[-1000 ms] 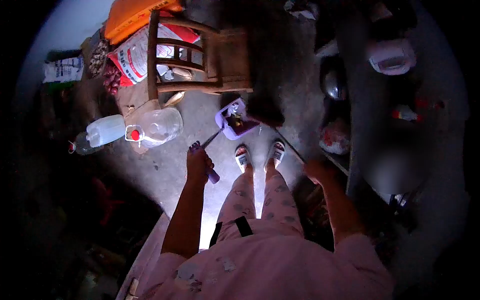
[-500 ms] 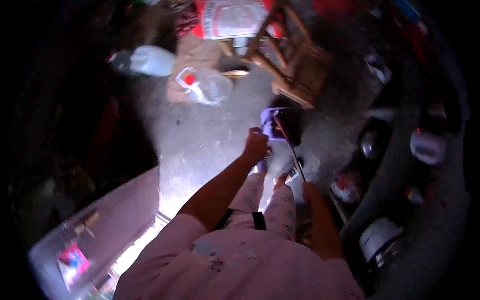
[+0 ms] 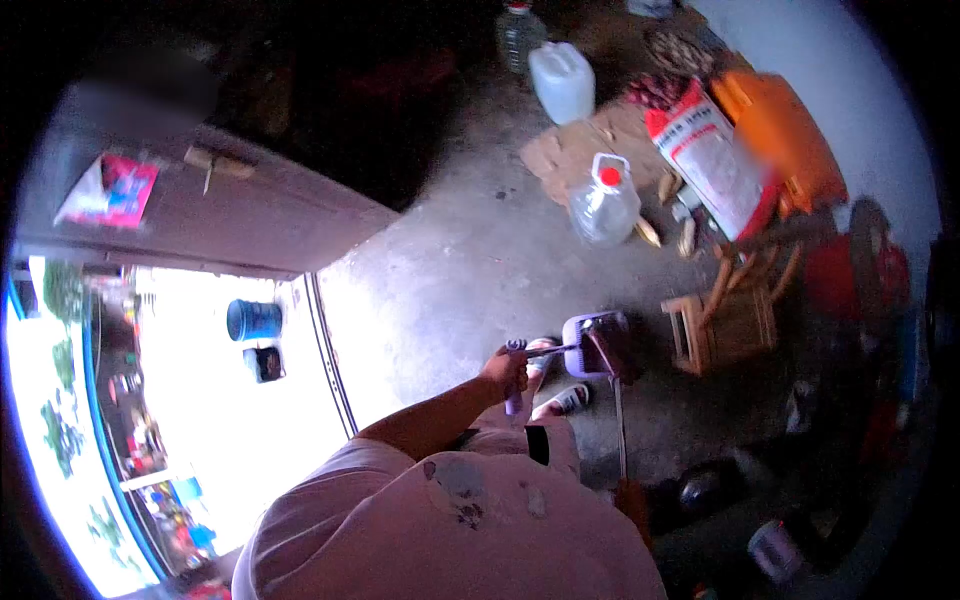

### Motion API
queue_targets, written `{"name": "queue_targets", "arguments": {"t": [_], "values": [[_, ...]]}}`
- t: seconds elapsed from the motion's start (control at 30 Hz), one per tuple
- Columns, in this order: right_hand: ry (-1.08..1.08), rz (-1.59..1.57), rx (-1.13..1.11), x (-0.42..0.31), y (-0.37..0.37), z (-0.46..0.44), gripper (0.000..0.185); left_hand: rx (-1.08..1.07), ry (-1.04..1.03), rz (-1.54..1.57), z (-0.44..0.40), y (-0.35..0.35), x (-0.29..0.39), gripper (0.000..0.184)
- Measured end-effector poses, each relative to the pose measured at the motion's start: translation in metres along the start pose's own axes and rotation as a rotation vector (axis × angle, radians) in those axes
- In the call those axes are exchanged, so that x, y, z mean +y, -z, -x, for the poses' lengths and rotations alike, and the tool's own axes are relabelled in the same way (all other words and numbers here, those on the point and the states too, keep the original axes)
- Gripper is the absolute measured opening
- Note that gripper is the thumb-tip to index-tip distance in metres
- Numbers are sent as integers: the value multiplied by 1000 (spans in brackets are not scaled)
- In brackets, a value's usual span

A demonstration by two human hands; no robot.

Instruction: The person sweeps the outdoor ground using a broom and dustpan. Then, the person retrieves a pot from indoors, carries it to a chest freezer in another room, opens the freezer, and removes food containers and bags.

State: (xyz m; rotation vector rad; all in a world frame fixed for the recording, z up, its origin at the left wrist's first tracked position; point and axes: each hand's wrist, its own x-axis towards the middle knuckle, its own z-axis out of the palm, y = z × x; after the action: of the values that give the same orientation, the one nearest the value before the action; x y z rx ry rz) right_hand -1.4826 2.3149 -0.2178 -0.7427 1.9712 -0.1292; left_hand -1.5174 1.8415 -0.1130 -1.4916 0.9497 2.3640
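I have in view: wooden chair (image 3: 735,330); clear red-capped jug (image 3: 604,214) at the edge of cardboard (image 3: 552,158); red-and-white sack (image 3: 708,165) beside orange container (image 3: 800,140); blue bucket (image 3: 253,320) beyond threshold (image 3: 330,355).

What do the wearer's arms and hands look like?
Left arm: loose, short pinkish sleeve, bare forearm. Left hand: five-fingered human shape, no glove visible. Right hand: too dim for detail; its sleeve can't be made out. No cables visible.

1 head-worn camera looks forward and steeply down, past the wearer's shirt (image 3: 450,535) close at the bottom, to the purple dustpan (image 3: 580,362) right of centre; its wide, round-edged view spans from the bright doorway (image 3: 295,400) at left to the wall (image 3: 800,55) at upper right
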Motion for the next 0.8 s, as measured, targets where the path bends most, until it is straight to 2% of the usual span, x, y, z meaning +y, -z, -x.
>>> {"name": "queue_targets", "arguments": {"t": [0.03,0.07,0.1,0.13,0.17,0.2,0.27,0.3,0.37,0.4,0.43,0.5,0.63,0.7,0.8], "values": [[169,571,555,5,-6,-6,30,63,4,65,13,6,7,18],[309,865,803,17,-1,-21,28,58,-22,229,3,32,-1,20],[379,1147,1121,27,5,-35,26,110,-103,134,6,49,0,16],[542,677,747,42,19,-57,22,170,-179,35,9,67,0,13],[649,218,353,47,36,-72,19,186,-142,182,13,83,5,10],[667,252,352,41,51,-81,19,178,-142,188,11,107,3,10],[590,381,338,15,72,-101,18,169,-113,486,27,142,13,13],[548,442,335,-1,80,-110,17,206,-110,515,26,163,14,16],[456,553,344,-32,96,-135,16,298,-285,511,13,208,5,16],[470,575,352,-44,105,-149,16,282,-262,646,32,219,16,17],[695,856,584,-53,113,-162,28,263,-232,782,53,228,27,18],[927,1146,795,-79,130,-168,41,293,-261,889,60,265,31,16],[304,107,243,-192,175,-194,40,354,-348,1018,97,313,42,12],[145,-116,88,-255,205,-205,40,351,-349,1103,113,336,42,13],[-54,-227,-70,-313,227,-232,21,395,-391,1228,128,370,27,13]]}}
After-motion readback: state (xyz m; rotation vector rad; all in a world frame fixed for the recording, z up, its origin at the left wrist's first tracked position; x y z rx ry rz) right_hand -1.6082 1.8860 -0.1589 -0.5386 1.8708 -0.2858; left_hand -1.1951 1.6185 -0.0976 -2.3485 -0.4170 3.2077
